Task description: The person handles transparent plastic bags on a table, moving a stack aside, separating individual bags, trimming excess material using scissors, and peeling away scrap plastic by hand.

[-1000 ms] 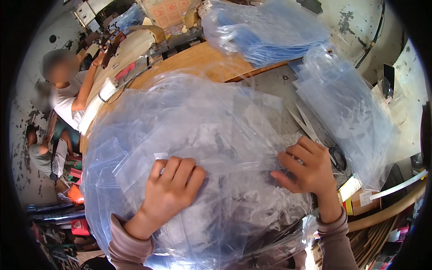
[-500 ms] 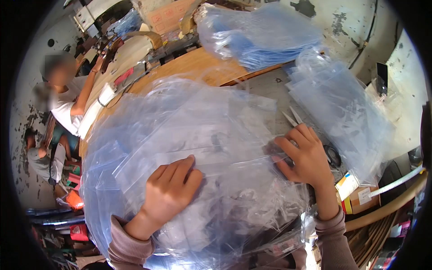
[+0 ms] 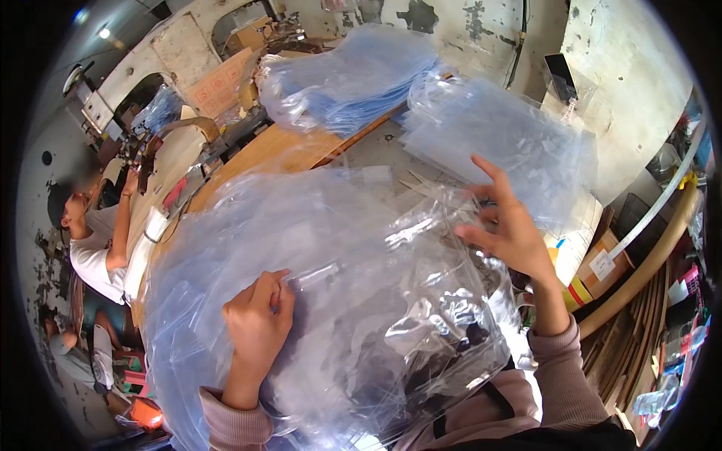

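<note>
A large heap of clear, bluish plastic sheets (image 3: pixel 226 240) spreads in front of me. My left hand (image 3: pixel 259 319) is closed on top of it, thumb and finger pinched at a fold of a plastic sheet. To the right, a shiny crumpled sheet (image 3: pixel 432 301) is partly raised, its upper corner beside my right hand (image 3: pixel 511 229). That hand is open above the sheet, index finger stretched out and thumb apart. Whether its fingertips touch the plastic is hard to tell. Scissor blades (image 3: pixel 414 182) show beyond the sheet; the handles are hidden.
Flat plastic stacks lie at the back (image 3: pixel 353 83) and at the right (image 3: pixel 504 143). A dark phone (image 3: pixel 560 77) leans by the wall. At the right are a cardboard box (image 3: pixel 602 263) and a curved tube (image 3: pixel 647 263). Another person (image 3: pixel 98 240) sits at the left.
My right hand has lifted and its fingers have spread; the plastic near it has risen and now covers part of the scissors. My left hand has closed more tightly. The view has shifted.
</note>
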A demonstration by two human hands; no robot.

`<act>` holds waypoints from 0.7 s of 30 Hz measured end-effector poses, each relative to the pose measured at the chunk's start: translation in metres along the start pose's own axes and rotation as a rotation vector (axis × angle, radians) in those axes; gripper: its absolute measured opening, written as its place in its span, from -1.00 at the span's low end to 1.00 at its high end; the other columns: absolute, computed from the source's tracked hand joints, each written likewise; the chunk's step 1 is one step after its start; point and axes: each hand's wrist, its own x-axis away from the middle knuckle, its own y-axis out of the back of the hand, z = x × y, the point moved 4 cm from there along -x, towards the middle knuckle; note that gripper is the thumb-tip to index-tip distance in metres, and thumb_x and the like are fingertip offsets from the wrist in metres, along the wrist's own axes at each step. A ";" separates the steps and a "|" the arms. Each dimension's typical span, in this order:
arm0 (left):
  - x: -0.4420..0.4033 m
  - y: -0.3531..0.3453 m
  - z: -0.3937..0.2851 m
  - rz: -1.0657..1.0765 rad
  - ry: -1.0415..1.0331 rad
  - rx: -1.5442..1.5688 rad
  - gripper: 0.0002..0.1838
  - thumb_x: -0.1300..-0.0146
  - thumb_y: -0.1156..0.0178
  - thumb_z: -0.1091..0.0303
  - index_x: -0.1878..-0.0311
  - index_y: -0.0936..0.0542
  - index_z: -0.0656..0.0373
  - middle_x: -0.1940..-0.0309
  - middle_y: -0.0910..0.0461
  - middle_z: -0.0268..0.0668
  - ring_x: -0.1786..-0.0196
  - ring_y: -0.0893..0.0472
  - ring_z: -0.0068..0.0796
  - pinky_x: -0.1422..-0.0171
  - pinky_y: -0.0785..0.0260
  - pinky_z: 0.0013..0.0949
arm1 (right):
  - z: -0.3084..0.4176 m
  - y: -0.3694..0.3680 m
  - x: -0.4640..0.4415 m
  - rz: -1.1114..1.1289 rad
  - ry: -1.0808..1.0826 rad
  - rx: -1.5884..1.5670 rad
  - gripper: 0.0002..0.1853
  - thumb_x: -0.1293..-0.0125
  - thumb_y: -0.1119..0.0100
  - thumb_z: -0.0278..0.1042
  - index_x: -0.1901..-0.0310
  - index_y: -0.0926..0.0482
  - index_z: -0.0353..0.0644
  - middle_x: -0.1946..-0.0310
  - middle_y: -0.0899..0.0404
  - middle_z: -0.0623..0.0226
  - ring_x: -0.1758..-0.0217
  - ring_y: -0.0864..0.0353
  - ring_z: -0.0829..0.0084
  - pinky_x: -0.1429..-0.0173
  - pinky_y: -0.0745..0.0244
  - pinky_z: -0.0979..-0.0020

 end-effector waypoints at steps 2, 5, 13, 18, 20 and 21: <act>-0.001 0.004 0.001 0.021 0.071 0.003 -0.82 -0.03 -0.21 0.56 0.53 -0.37 0.20 0.57 -0.61 -0.30 0.53 -0.60 -0.38 0.51 -0.32 -0.40 | -0.015 0.002 0.015 0.128 -0.281 -0.545 -0.28 -0.23 -0.18 -0.44 -0.34 0.00 -0.18 0.11 -0.55 -0.01 0.53 -0.58 0.42 0.52 -0.52 0.48; -0.003 0.003 0.005 -0.012 0.108 0.036 -0.85 -0.11 -0.20 0.46 0.37 -0.39 0.21 0.46 -0.61 -0.22 0.37 -0.63 -0.26 0.30 -0.38 -0.32 | -0.032 0.002 0.033 0.079 -0.337 -0.705 -0.44 -0.28 -0.04 -0.54 -0.28 -0.12 -0.28 0.27 -0.60 0.05 0.62 -0.56 0.47 0.68 -0.44 0.55; -0.009 0.003 0.012 0.254 0.178 0.218 -0.48 -0.33 0.00 0.03 -0.17 -0.31 0.25 -0.07 -0.46 0.08 0.02 -0.53 0.10 -0.11 -0.32 -0.18 | -0.009 0.062 0.054 -0.408 -0.036 -0.588 -0.59 -0.33 0.01 -0.48 -0.18 -0.26 -0.37 0.37 -0.62 0.06 0.80 -0.35 0.59 0.78 -0.13 0.63; -0.011 0.005 0.029 0.404 0.442 0.428 -0.49 -0.36 0.06 0.15 -0.27 -0.18 0.21 -0.16 -0.44 -0.06 -0.20 -0.45 -0.11 -0.20 -0.27 -0.24 | -0.029 0.152 0.043 -0.880 0.107 -0.399 -0.57 -0.31 -0.02 -0.45 -0.19 -0.30 -0.37 0.30 -0.62 0.13 0.77 -0.20 0.74 0.74 -0.03 0.67; -0.005 -0.001 0.034 0.373 0.322 0.361 -0.49 -0.32 -0.02 0.20 -0.26 -0.21 0.20 -0.18 -0.43 -0.09 -0.20 -0.45 -0.12 -0.16 -0.30 -0.26 | -0.050 0.181 0.042 -0.839 0.077 -0.347 -0.54 -0.30 -0.02 -0.43 -0.21 -0.28 -0.35 0.24 -0.61 0.16 0.60 -0.36 0.70 0.58 -0.22 0.68; -0.004 -0.002 0.032 0.349 0.206 0.288 -0.49 -0.28 -0.10 0.25 -0.25 -0.24 0.18 -0.20 -0.42 -0.12 -0.20 -0.45 -0.12 -0.12 -0.33 -0.28 | -0.064 0.187 0.038 -0.858 -0.032 -0.317 -0.54 -0.31 0.00 -0.42 -0.22 -0.28 -0.34 0.18 -0.60 0.13 0.43 -0.45 0.62 0.42 -0.32 0.63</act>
